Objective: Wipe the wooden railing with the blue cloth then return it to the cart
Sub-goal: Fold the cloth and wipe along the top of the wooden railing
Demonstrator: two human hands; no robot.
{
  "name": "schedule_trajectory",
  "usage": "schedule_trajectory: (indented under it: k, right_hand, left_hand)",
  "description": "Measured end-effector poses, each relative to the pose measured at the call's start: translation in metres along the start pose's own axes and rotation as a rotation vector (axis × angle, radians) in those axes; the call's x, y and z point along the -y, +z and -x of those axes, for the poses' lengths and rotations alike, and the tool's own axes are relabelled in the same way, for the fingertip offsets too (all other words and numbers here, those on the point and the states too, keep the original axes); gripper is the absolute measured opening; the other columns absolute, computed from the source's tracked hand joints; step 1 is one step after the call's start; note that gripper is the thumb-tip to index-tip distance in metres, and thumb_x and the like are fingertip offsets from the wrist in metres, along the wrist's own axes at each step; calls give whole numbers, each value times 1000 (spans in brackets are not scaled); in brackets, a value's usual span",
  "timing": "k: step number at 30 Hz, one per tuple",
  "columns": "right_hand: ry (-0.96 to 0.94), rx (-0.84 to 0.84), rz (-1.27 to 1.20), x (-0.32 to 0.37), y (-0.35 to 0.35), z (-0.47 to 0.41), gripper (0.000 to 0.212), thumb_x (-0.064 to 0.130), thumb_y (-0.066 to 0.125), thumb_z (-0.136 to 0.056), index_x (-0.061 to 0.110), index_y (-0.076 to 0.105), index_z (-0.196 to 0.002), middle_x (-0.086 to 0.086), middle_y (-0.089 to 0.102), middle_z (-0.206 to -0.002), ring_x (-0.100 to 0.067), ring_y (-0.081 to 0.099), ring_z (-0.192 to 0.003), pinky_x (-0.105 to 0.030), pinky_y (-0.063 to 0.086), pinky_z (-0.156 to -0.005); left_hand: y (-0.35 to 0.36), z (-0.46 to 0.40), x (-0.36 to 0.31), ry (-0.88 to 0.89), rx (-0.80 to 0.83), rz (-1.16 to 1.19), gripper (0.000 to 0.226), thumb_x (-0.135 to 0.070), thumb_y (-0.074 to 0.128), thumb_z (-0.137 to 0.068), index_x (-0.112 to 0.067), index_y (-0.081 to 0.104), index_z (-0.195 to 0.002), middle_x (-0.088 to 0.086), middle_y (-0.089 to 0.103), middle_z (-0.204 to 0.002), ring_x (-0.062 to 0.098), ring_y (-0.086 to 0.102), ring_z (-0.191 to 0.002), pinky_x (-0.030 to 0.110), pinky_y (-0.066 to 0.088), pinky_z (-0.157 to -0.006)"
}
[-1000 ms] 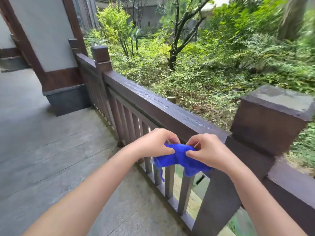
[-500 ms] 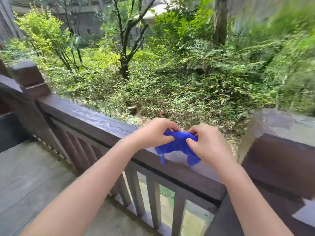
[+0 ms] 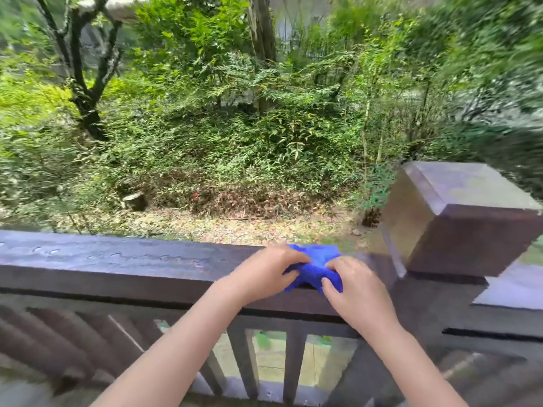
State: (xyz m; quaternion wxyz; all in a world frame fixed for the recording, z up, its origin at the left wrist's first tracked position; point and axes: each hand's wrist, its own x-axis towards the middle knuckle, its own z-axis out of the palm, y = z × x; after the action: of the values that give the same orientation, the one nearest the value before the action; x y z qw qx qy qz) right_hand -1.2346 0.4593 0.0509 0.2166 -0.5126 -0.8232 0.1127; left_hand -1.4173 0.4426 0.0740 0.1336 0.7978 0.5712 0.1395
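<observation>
Now you have the cloth [image 3: 316, 267] bunched on the rail [image 3: 117, 261], and both hands are closed on it: your left hand [image 3: 264, 273] pinches its left side with fingers curled in, your right hand [image 3: 352, 284] presses down on its right side with the fingertips dug into the pile. Neither grip is spread flat; each is a partial clench with blue fabric gathered inside it, the cloth humped up between the two. That looks like a judgement call to make a thick pad before the stroke, since a wadded cloth takes pressure better than a loose sheet. The wad lies over the rail's top face and laps onto its near edge, so the front lip would get wiped along with the top. Just right of your right grip stands the post [image 3: 458, 218], close enough to serve as the natural start, and the long run of rail stretches away left of your left grip. Its top looks wet or marked with faint streaks there, though blur keeps me from saying which. Below your grips the balusters [image 3: 293, 365] stand untouched by the cloth. Beyond them is shrubbery [image 3: 249, 127]. No cart is in view, so the return step lies well ahead.
</observation>
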Motion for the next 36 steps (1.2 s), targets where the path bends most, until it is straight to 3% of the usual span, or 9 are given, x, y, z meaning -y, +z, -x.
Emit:
schedule_trajectory:
  k: [3,6,9,11,13,20,28,32,36]
  right_hand:
    - [26,-9,-54,-1,6,9,22,28,51,-88,13,64,-96,-2,68,-105,-21,57,-107,-35,46,-82]
    - [10,-4,-28,-3,11,1,29,23,43,-93,8,61,-109,-9,63,-121,-23,50,-122,-35,40,-97]
    - [12,162,84,-8,20,-13,48,26,28,-97,14,26,-143,-1,23,-155,-12,13,-144,-32,13,-117]
    - [48,199,146,-12,25,-18,52,29,23,-96,18,11,-146,3,3,-158,-10,0,-144,-35,4,-118]
    - [71,173,190,-18,28,-19,54,30,22,-96,19,6,-146,3,-3,-158,-9,-3,-144,-37,1,-118]
    - [98,31,240,-2,52,-17,56,31,23,-94,14,9,-146,-4,4,-158,-15,2,-145,-35,1,-118]
    - [-157,188,56,82,89,-54,56,31,26,-95,10,11,-145,-8,5,-158,-17,0,-145,-36,1,-119]
    - [-91,157,13,33,64,-41,53,34,27,-96,19,16,-145,-2,8,-158,-12,3,-145,-37,2,-118]
    - [129,86,198,-26,36,-25,54,40,25,-95,19,18,-145,-3,11,-158,-15,6,-145,-40,6,-117]
  left_hand:
    - [13,10,-2,-121,32,100,35,-33,36,-93,-26,55,-121,-1,61,-128,17,51,-120,33,42,-99]
    - [27,3,-8,-207,-66,86,37,-32,29,-97,-17,56,-118,5,60,-127,23,50,-122,41,41,-99]
    - [45,-12,-12,-241,-22,-64,45,-27,27,-98,-10,35,-138,9,35,-149,21,28,-140,40,25,-114]
    - [56,-20,-12,-276,10,-132,52,-33,23,-97,-14,17,-146,4,13,-158,16,8,-145,41,10,-118]
    - [61,-28,-11,-280,-2,-155,54,-37,20,-97,-19,10,-147,1,5,-159,15,1,-145,41,4,-119]
    - [61,-15,13,-220,-109,-228,50,-36,22,-96,-33,13,-145,0,11,-158,13,6,-145,42,1,-117]
    - [16,46,85,-517,-57,-260,49,-37,20,-96,-37,14,-144,-8,7,-158,6,0,-144,46,-7,-117]
    - [21,19,68,-556,-138,-184,56,-58,25,-89,-38,26,-141,-3,17,-157,13,7,-145,55,2,-114]
    - [42,-10,42,-515,-76,-268,64,-72,19,-77,-54,7,-137,3,1,-159,23,-2,-145,68,-2,-107]
